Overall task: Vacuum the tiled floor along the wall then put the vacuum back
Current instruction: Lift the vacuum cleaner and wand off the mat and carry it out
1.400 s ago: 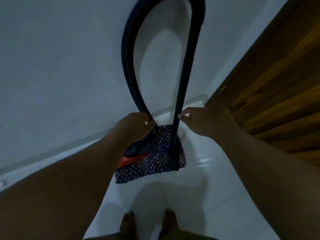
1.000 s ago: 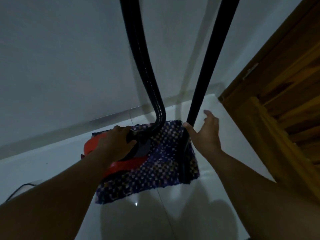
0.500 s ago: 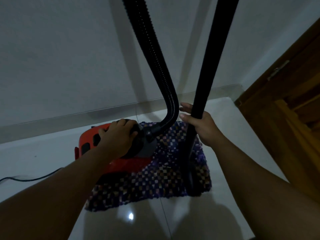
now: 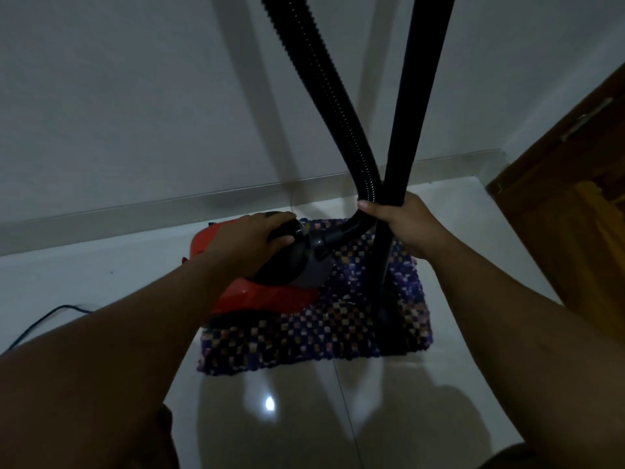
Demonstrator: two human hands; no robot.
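Observation:
A red canister vacuum (image 4: 260,296) with a black top sits partly on a purple checkered mat (image 4: 338,330) beside the white wall. My left hand (image 4: 250,242) grips the black handle on top of the canister. A ribbed black hose (image 4: 324,89) rises from the canister's front and leaves the frame at the top. A straight black wand (image 4: 412,96) stands upright on the mat, right of the hose. My right hand (image 4: 402,221) is wrapped around the wand and the hose's lower bend together.
A white skirting (image 4: 135,211) runs along the foot of the wall. A wooden door and frame (image 4: 575,184) stand at the right. A black power cord (image 4: 44,319) trails across the glossy white tiled floor (image 4: 304,418) at the left.
The view has dropped closer to the vacuum. My right hand went from touching the wand with open fingers to closing around the wand and hose. My left hand stays on the handle.

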